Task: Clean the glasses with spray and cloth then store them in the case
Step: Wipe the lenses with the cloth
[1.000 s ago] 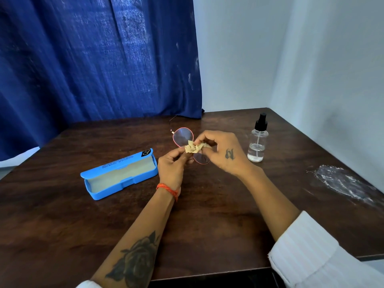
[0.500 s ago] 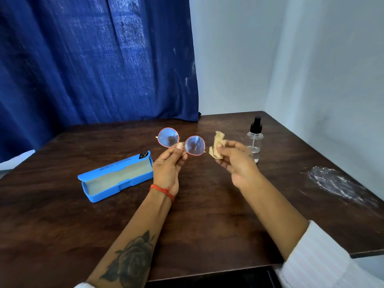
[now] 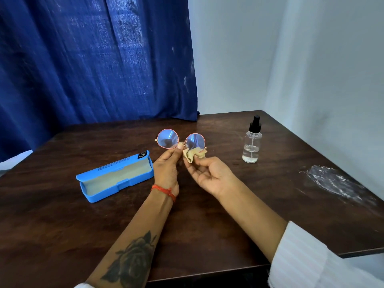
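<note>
Dark wooden table (image 3: 207, 215) in a corner, blue curtain (image 3: 93, 59) behind, white walls. Left hand (image 3: 166, 169) pinches the round glasses (image 3: 180, 140) at the bridge, held upright above the table; right hand (image 3: 209, 173), palm up, fingers loosely curled, pinches the crumpled tan cloth (image 3: 194, 155) just under the right lens. Open blue case (image 3: 116, 176) lies left of the hands, spray bottle (image 3: 251, 142) stands to the right.

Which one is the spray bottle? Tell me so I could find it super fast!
Look at the dark wooden table, then to its far right part, near the white wall. The spray bottle stands upright there alone, right of the glasses held up in the left hand. It is the only see-through thing with a black pump top.
</note>
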